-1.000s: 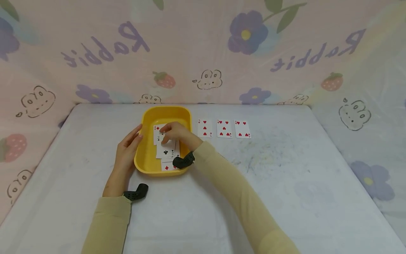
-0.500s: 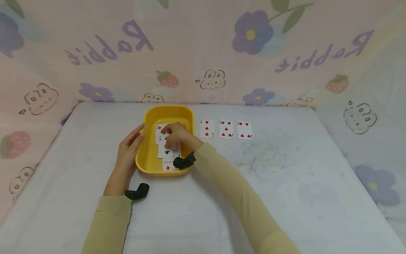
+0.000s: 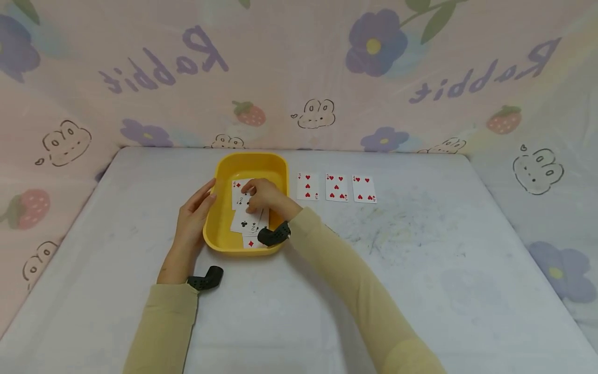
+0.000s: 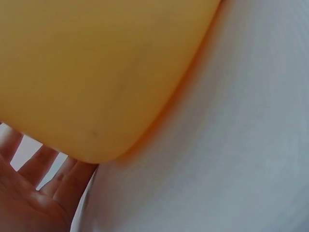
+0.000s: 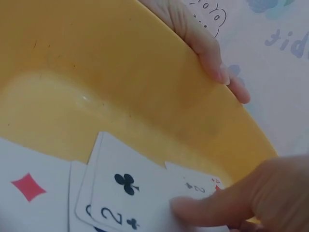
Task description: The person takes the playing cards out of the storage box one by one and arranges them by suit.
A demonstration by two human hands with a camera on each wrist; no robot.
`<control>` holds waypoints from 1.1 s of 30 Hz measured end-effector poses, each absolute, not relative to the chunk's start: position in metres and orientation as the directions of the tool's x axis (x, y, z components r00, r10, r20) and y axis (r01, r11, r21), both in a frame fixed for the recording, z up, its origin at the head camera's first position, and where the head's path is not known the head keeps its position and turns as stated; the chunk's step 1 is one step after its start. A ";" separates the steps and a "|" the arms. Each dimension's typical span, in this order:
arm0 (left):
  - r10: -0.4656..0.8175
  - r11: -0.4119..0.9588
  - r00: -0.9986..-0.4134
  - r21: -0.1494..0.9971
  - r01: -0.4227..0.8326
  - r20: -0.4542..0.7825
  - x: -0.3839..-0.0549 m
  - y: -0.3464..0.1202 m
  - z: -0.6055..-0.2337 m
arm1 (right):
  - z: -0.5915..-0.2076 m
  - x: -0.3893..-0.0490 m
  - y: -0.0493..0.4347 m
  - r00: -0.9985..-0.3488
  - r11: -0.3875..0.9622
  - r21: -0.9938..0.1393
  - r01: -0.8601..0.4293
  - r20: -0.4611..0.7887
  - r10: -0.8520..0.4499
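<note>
A yellow plastic tray [image 3: 212, 228] holds several playing cards lying in an overlapping pile. My left hand [image 3: 192, 213] rests along the tray's left side; in the left wrist view its fingers lie fairly straight against the outer wall. Inside the tray, my right hand [image 3: 267, 196] holds the two of clubs [image 5: 145, 181], its thumb on the card's face and other fingers near the far end. Another card's edge shows just under this one. A four of diamonds [image 3: 236, 192] lies beyond it, and a diamond card [image 5: 29, 179] peeks out at the near end.
Right of the tray, three heart cards lie face up in a row: a three [image 3: 308, 187], a five [image 3: 336, 187] and a four [image 3: 364, 189]. The white-covered table [image 3: 397, 291] is backed by a patterned curtain [image 3: 289, 62].
The two of clubs has turned slightly and its near end has shifted left, with my right hand on it. My left hand keeps its place on the tray. The head view has shifted slightly.
</note>
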State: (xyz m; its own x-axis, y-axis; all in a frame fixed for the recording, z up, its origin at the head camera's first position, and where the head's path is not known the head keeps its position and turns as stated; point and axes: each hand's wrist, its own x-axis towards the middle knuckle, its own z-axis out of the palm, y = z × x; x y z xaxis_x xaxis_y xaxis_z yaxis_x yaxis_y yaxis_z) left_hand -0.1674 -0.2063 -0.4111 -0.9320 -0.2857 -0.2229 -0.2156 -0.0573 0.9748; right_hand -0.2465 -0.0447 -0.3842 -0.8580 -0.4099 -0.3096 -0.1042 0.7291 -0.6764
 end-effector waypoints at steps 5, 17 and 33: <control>-0.292 -0.063 -0.933 0.978 -0.200 -0.210 -0.168 -0.205 -0.411 | -0.382 -0.245 -0.043 -0.883 0.715 -0.697 -0.064 -0.295 -0.366; -0.289 -0.060 -0.931 0.975 -0.214 -0.222 -0.169 -0.207 -0.412 | -0.382 -0.247 -0.043 -0.926 0.626 -0.778 -0.055 -0.195 -0.323; -0.280 -0.058 -0.936 0.977 -0.207 -0.215 -0.168 -0.207 -0.413 | -0.377 -0.252 -0.036 -0.943 0.238 -0.957 0.165 -0.224 -0.245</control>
State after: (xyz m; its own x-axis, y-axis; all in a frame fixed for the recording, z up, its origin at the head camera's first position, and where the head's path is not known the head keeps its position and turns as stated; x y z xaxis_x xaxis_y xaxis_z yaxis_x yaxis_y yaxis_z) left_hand -0.1681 -0.2065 -0.4131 -0.9356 -0.2803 -0.2147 -0.2068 -0.0578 0.9767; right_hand -0.2520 -0.0361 -0.3767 -0.9435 -0.2447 -0.2235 0.1649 0.2384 -0.9571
